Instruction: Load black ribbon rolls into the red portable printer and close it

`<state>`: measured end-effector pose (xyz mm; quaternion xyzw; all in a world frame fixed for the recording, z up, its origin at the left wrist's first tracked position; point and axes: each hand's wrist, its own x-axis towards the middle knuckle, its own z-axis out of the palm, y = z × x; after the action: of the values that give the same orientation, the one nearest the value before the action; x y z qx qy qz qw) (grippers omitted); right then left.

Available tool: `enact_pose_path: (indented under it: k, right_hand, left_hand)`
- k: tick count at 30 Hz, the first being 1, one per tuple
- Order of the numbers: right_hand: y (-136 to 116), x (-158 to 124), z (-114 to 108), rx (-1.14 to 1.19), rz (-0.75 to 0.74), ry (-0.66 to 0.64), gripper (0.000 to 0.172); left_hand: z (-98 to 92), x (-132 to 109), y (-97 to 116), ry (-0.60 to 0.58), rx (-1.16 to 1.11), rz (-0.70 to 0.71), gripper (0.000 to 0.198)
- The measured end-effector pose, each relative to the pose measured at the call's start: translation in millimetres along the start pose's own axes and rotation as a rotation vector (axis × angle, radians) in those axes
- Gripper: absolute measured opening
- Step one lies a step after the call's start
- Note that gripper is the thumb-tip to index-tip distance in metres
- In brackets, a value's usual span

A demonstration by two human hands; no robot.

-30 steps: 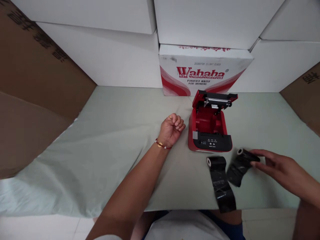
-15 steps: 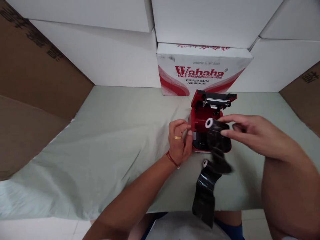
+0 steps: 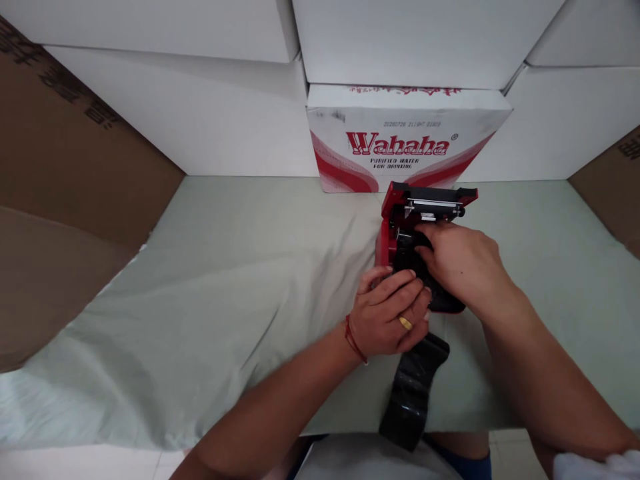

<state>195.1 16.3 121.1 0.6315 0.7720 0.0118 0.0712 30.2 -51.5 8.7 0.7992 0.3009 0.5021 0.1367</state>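
A small red printer (image 3: pixel 387 230) with its lid (image 3: pixel 431 197) raised stands on the pale green cloth (image 3: pixel 225 280). My right hand (image 3: pixel 463 263) is curled over a black ribbon roll (image 3: pixel 406 250) inside the printer's open bay, fingers closed on it. My left hand (image 3: pixel 393 313), with a gold ring and a red wrist cord, grips the printer's front left corner; its fingers hide the control panel. A loose strip of black ribbon (image 3: pixel 413 393) trails from under my left hand over the table's front edge.
A white and red Wahaha water carton (image 3: pixel 400 137) stands right behind the printer, among stacked white boxes (image 3: pixel 190 113). Brown cardboard (image 3: pixel 75 167) walls in the left side, more cardboard (image 3: pixel 607 187) the right. The cloth wrinkles left of the printer.
My right hand lifted one ribbon roll from the table and lowered it into the printer's bay. My left hand moved from beside the printer onto its front. The other ribbon slid toward the table edge.
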Motion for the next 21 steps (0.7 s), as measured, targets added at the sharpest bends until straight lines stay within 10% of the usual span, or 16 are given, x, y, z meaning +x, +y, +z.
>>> enact_pose_path:
  k: [13,21]
  right_hand:
    - [8.8,-1.0,5.9,0.071,0.027,0.049,0.039]
    - [58.4,-13.0,25.7,0.921,0.076,0.489,0.037]
  left_hand:
    - [0.2,10.4,10.3,0.124,0.371,0.2,0.031]
    - [2.4,10.0,11.4,0.157,0.384,0.222,0.025]
